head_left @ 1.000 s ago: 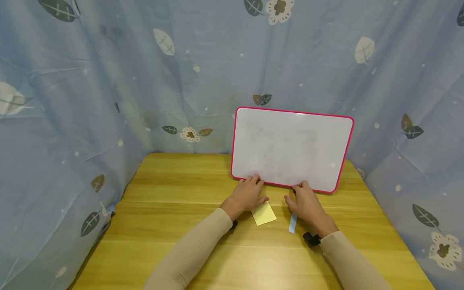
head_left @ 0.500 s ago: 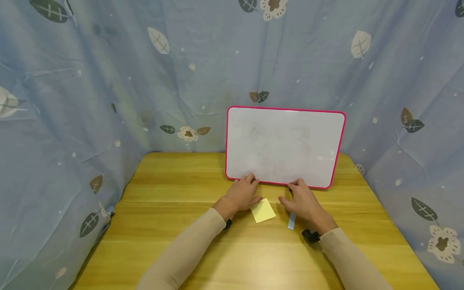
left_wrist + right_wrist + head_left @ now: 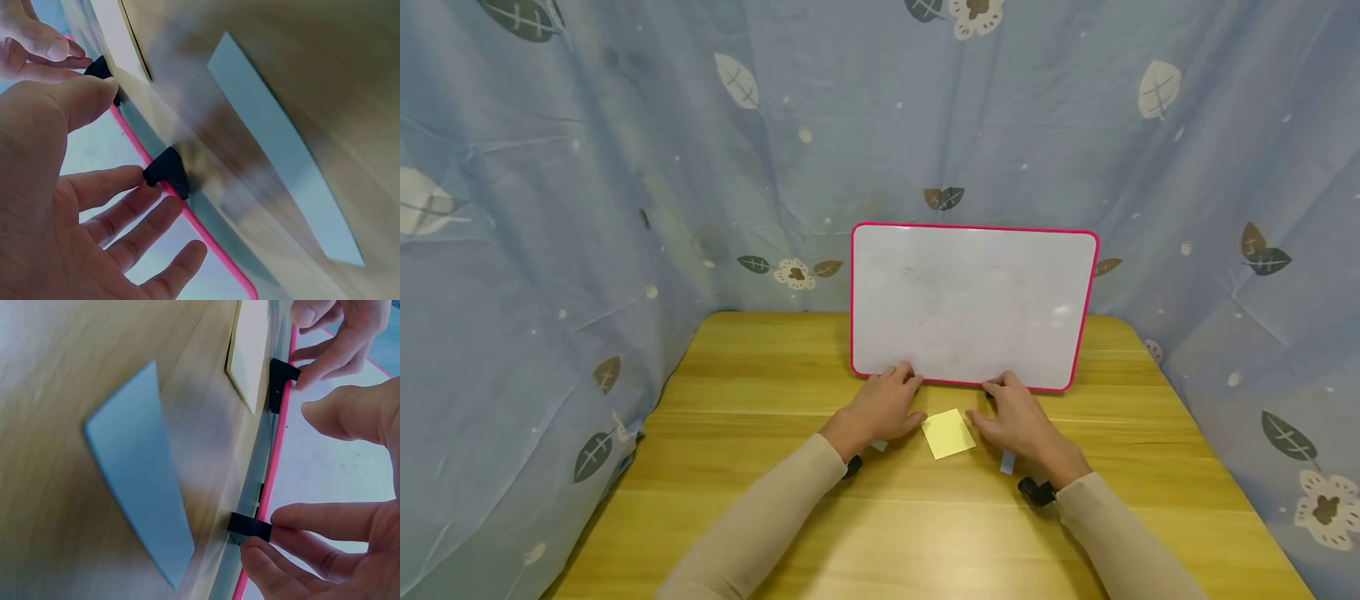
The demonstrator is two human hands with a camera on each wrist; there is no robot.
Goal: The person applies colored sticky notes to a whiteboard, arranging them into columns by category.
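A whiteboard (image 3: 973,300) with a pink rim stands on the table, leaning slightly back. Two small black feet clasp its bottom rim. My left hand (image 3: 880,408) is at the bottom edge, left of centre; in the left wrist view its index fingertip touches one black foot (image 3: 169,172), other fingers along the rim. Further right, my right hand (image 3: 1021,423) has fingertips against the other black foot (image 3: 250,527), its thumb held apart. Between the hands lies a yellow sticky-note pad (image 3: 949,434).
A narrow blue pad (image 3: 1007,462) lies by the right wrist. Partly hidden by the left wrist is a pale strip-shaped pad (image 3: 879,446). The wooden table (image 3: 760,475) is enclosed by a blue patterned curtain (image 3: 790,150) at the back and sides.
The whiteboard has slid left along the table and turned slightly to face more forward. Both hands have moved left with it, uncovering the yellow pad; the pale strip now shows by the left wrist.
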